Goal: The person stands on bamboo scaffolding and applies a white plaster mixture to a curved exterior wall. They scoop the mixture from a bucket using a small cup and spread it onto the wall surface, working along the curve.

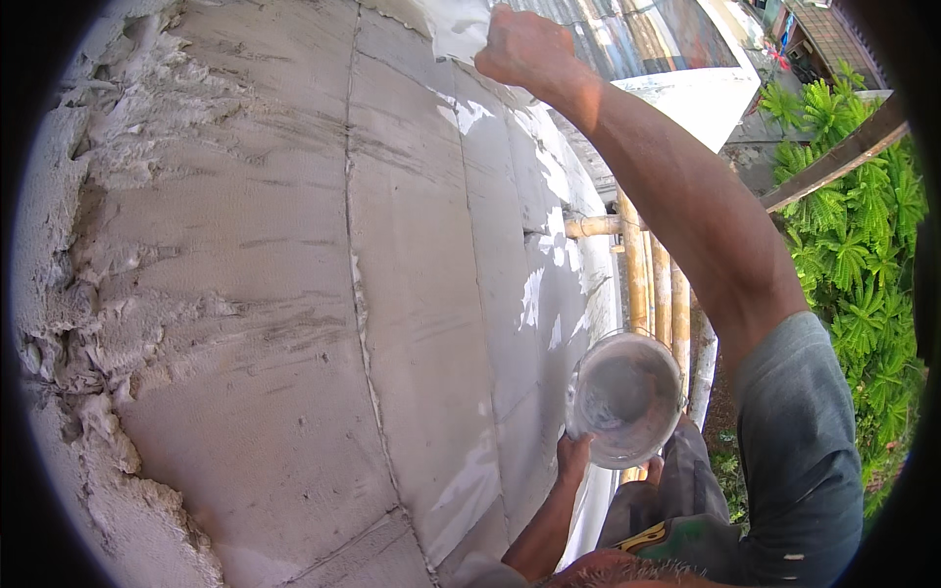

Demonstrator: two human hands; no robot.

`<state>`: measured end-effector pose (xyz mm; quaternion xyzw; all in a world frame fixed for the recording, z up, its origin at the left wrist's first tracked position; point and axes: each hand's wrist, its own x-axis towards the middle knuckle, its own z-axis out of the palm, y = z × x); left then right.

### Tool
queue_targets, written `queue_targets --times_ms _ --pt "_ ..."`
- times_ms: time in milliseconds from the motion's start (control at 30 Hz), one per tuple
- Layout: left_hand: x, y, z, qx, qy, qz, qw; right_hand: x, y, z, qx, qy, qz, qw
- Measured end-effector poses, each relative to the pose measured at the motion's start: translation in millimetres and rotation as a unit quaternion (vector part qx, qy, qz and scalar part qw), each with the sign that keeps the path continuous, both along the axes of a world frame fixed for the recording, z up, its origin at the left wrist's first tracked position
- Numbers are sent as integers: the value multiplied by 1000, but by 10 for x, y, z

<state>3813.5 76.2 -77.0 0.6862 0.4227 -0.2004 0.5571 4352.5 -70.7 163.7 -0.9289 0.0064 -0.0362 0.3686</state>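
Observation:
A round grey bowl, smeared inside with wet grey material, is held near my body by its left rim. My left hand grips that rim from below. My right arm stretches far out across the top of the view. At its end my right hand is closed in a fist by the wall. Beside the fist is a bright white patch; what the fingers hold is hidden. The wall is of large grey panels with dark seams, partly smeared with white.
Rough, lumpy mortar sticks out along the left. Bamboo poles stand close by the bowl, with my legs near them. A corrugated roof lies beyond my right hand. Green plants grow far below on the right, crossed by a slanting beam.

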Motion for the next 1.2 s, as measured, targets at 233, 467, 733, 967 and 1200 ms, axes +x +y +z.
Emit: queue_targets --times_ms 233,467,733,967,1200 --pt "68 -40 32 27 7 -16 999 -238 78 -181 12 25 30 999" --pt "238 -33 194 -6 -18 21 1000 -2074 -1173 -1859 192 127 -74 970" --pt "618 -53 640 47 -124 -21 991 -4868 -1875 -2673 77 359 -88 926" --pt "985 -177 1264 182 -182 -159 953 -4982 -1565 -2702 136 264 -24 955" --pt "1017 -151 1432 112 -273 -83 952 -4960 -1277 -2446 247 349 74 901"
